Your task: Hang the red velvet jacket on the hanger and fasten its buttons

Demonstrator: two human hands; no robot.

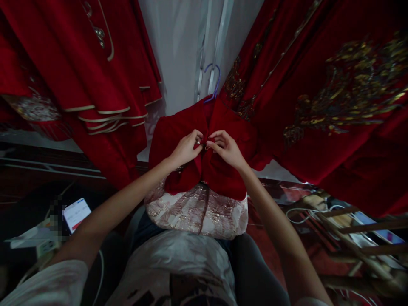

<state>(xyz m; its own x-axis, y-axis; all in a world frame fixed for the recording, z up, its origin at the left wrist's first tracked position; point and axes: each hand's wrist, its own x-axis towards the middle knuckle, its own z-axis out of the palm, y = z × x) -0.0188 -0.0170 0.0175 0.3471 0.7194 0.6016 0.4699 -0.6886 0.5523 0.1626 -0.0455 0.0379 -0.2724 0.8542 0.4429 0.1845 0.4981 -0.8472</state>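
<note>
A short red jacket (178,123) rests on my lap, with a purple hanger (216,85) poking out of its neck. Its two front edges meet near the middle, where both of my hands are. My left hand (188,148) pinches the left front edge between thumb and fingers. Opposite it, my right hand (225,146) is closed in a pinch on the right front edge, beside a small round fastening (207,148). The fingertips are close together but apart. Under the jacket lies a pale pink and gold brocade cloth (191,208).
Red garments with pale piping (111,85) hang at the left, and red garments with gold embroidery (350,93) at the right. A lit phone (77,214) lies at lower left. A wooden rack (360,242) with a white cable (299,216) stands at lower right.
</note>
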